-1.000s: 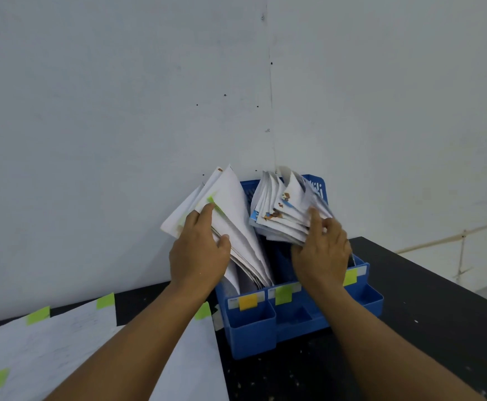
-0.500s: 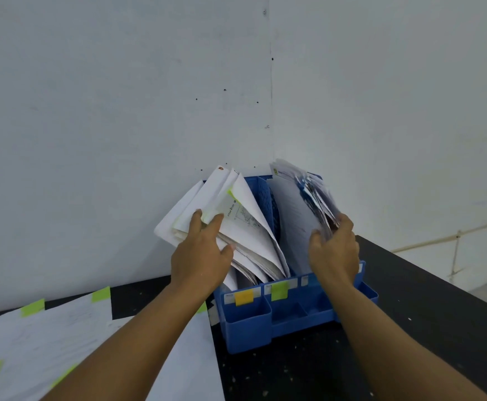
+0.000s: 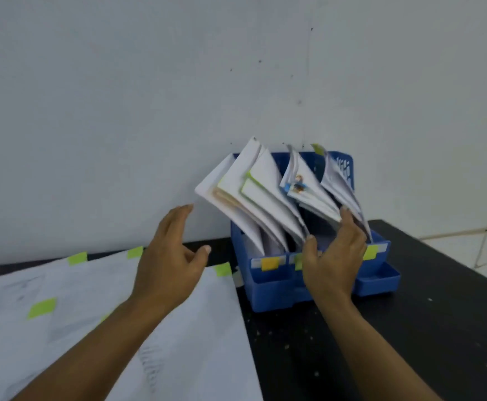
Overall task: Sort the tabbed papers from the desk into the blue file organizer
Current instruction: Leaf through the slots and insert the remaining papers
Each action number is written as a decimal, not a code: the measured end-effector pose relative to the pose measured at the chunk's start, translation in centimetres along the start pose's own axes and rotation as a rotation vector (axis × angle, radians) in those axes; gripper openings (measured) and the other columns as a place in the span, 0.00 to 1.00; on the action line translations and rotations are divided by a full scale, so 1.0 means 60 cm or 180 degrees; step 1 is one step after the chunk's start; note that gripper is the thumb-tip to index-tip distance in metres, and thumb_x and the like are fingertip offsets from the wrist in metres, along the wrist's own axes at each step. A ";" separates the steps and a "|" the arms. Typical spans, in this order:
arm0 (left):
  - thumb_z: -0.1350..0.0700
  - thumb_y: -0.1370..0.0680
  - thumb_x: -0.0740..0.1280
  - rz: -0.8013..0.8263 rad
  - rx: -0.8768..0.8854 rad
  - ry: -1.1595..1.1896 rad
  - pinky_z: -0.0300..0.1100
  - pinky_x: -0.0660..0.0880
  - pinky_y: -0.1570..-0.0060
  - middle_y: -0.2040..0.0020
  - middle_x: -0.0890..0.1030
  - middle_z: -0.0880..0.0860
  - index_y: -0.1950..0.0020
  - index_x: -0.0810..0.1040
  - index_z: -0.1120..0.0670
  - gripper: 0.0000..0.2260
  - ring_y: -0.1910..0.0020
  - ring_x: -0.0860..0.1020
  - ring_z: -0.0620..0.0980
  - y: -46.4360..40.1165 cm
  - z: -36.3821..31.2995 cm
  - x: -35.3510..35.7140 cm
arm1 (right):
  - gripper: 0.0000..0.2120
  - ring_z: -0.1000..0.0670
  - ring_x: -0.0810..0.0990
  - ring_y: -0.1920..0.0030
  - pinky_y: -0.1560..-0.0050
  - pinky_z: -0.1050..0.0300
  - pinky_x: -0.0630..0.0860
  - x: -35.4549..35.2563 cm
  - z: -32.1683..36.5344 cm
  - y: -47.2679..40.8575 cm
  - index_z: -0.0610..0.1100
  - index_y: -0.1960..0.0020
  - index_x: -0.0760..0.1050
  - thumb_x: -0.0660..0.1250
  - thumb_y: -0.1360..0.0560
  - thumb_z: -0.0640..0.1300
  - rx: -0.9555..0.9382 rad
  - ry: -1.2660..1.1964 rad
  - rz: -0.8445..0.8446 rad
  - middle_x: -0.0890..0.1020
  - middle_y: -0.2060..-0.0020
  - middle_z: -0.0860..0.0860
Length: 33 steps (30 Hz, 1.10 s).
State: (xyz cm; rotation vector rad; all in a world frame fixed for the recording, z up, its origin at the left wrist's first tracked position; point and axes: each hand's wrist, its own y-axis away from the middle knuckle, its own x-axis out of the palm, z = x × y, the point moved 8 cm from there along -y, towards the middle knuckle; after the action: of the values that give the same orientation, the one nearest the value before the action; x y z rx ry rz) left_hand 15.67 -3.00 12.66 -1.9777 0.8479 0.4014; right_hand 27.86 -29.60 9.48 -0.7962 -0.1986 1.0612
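The blue plastic file organizer [image 3: 277,287] stands on the black desk [image 3: 439,328] against the pale wall, at about one o'clock from the person's forearms. Its moulded walls are rigid and smooth, with a slotted back panel and small open trays along the front lip; yellow and green labels mark the upright slots. Thin white filed sheets [image 3: 254,195] lean out of it in three fanned sheaves, their free corners drooping toward ten o'clock because nothing stiffens them.

The right hand [image 3: 335,253] is set flat against the middle sheaf, its fingers [image 3: 349,224] straight and lightly spread, thumb up beside the lower page edges. It grips nothing; I judge it is propping the floppy pages so that a slot stays parted.

The left hand [image 3: 167,256] hovers apart from the left sheaf, at nine o'clock from the organizer, released and relaxed, fingers extended, holding nothing. It hangs above the loose white tabbed papers [image 3: 91,328] spread flat over the desk at seven to nine o'clock, each with small green sticky tabs [image 3: 42,307] at its edges. These sheets are matte, limp and overlapping, so lifting one alone will probably call for a pinch at a corner.
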 end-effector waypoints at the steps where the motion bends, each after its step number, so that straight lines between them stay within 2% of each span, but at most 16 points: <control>1: 0.53 0.25 0.71 -0.0032 -0.0121 0.0062 0.38 0.74 0.59 0.39 0.77 0.47 0.28 0.67 0.46 0.27 0.64 0.78 0.37 0.002 0.011 -0.007 | 0.32 0.44 0.69 0.36 0.37 0.46 0.71 -0.007 0.015 0.007 0.45 0.24 0.60 0.69 0.24 0.40 -0.0152 -0.0116 -0.0058 0.69 0.35 0.44; 3: 0.53 0.25 0.71 0.0013 -0.0461 0.0041 0.38 0.73 0.55 0.46 0.81 0.45 0.34 0.75 0.49 0.20 0.60 0.78 0.37 0.030 0.055 -0.027 | 0.26 0.49 0.73 0.43 0.46 0.54 0.73 0.004 0.054 0.045 0.46 0.27 0.65 0.68 0.23 0.40 -0.0339 -0.0456 0.0135 0.73 0.41 0.48; 5: 0.54 0.25 0.71 0.0109 -0.0735 -0.0093 0.41 0.75 0.52 0.48 0.82 0.45 0.41 0.80 0.49 0.13 0.55 0.79 0.40 0.059 0.096 -0.034 | 0.18 0.52 0.76 0.52 0.53 0.60 0.74 0.026 0.093 0.085 0.47 0.34 0.73 0.68 0.23 0.39 -0.0558 -0.0723 0.0523 0.77 0.51 0.53; 7: 0.52 0.26 0.71 0.0299 -0.0939 -0.0297 0.41 0.75 0.48 0.49 0.83 0.45 0.44 0.81 0.47 0.10 0.50 0.80 0.45 0.094 0.133 -0.032 | 0.10 0.55 0.78 0.56 0.57 0.60 0.77 0.062 0.120 0.132 0.47 0.43 0.78 0.69 0.23 0.40 -0.0727 -0.0619 0.1075 0.79 0.57 0.55; 9: 0.50 0.25 0.71 0.0535 -0.1076 -0.0483 0.42 0.74 0.44 0.44 0.82 0.46 0.42 0.80 0.46 0.12 0.45 0.78 0.47 0.125 0.156 -0.020 | 0.05 0.56 0.79 0.58 0.59 0.61 0.77 0.097 0.123 0.174 0.49 0.46 0.80 0.68 0.22 0.45 -0.0609 -0.0216 0.1721 0.81 0.58 0.58; 11: 0.48 0.24 0.70 0.0679 -0.1240 -0.0644 0.43 0.71 0.39 0.40 0.79 0.48 0.38 0.78 0.45 0.15 0.39 0.75 0.49 0.152 0.173 -0.016 | 0.10 0.56 0.79 0.56 0.58 0.62 0.76 0.120 0.115 0.208 0.50 0.43 0.80 0.64 0.20 0.51 -0.0564 0.0484 0.2239 0.82 0.54 0.57; 14: 0.44 0.24 0.68 0.0715 -0.1178 -0.0977 0.45 0.65 0.32 0.33 0.75 0.49 0.35 0.76 0.47 0.19 0.32 0.69 0.50 0.178 0.182 -0.008 | 0.20 0.50 0.77 0.44 0.51 0.56 0.76 0.126 0.098 0.238 0.49 0.36 0.74 0.56 0.18 0.60 -0.0632 0.1648 0.2710 0.80 0.44 0.51; 16: 0.40 0.23 0.64 0.0851 -0.1116 -0.1284 0.48 0.58 0.27 0.27 0.68 0.49 0.30 0.72 0.45 0.22 0.26 0.61 0.51 0.187 0.188 0.001 | 0.26 0.47 0.74 0.39 0.46 0.52 0.76 0.124 0.083 0.247 0.47 0.34 0.71 0.54 0.20 0.65 -0.0564 0.2152 0.2853 0.78 0.41 0.48; 19: 0.37 0.21 0.57 0.1161 -0.1229 -0.1365 0.50 0.50 0.24 0.22 0.59 0.49 0.26 0.64 0.44 0.25 0.22 0.52 0.51 0.197 0.196 0.018 | 0.30 0.45 0.72 0.37 0.41 0.50 0.73 0.122 0.073 0.261 0.46 0.32 0.68 0.53 0.21 0.68 -0.0589 0.2429 0.2975 0.76 0.38 0.47; 24: 0.39 0.19 0.52 0.1299 -0.1164 -0.1473 0.52 0.47 0.23 0.22 0.58 0.47 0.24 0.61 0.43 0.24 0.22 0.51 0.51 0.205 0.192 0.026 | 0.29 0.46 0.71 0.36 0.40 0.52 0.72 0.123 0.073 0.262 0.47 0.27 0.63 0.57 0.20 0.64 -0.0372 0.2166 0.2971 0.74 0.36 0.47; 27: 0.39 0.19 0.51 0.1308 -0.1158 -0.1478 0.52 0.46 0.23 0.22 0.58 0.46 0.24 0.60 0.43 0.23 0.22 0.51 0.50 0.206 0.187 0.027 | 0.28 0.46 0.70 0.36 0.40 0.53 0.73 0.125 0.071 0.257 0.47 0.27 0.64 0.59 0.20 0.63 -0.0209 0.2095 0.2974 0.73 0.36 0.47; 33: 0.39 0.19 0.52 0.1293 -0.1121 -0.1416 0.49 0.47 0.23 0.22 0.58 0.46 0.25 0.61 0.43 0.23 0.22 0.52 0.50 0.206 0.184 0.027 | 0.27 0.47 0.71 0.35 0.38 0.54 0.72 0.138 0.071 0.262 0.45 0.27 0.65 0.59 0.19 0.60 -0.0331 0.2184 0.2999 0.73 0.35 0.47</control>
State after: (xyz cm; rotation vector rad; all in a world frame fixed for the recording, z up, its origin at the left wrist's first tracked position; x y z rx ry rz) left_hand 8.75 1.47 -1.79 -1.9037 0.9269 1.2492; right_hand 18.82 -16.73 0.16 -1.3528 0.7848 1.5708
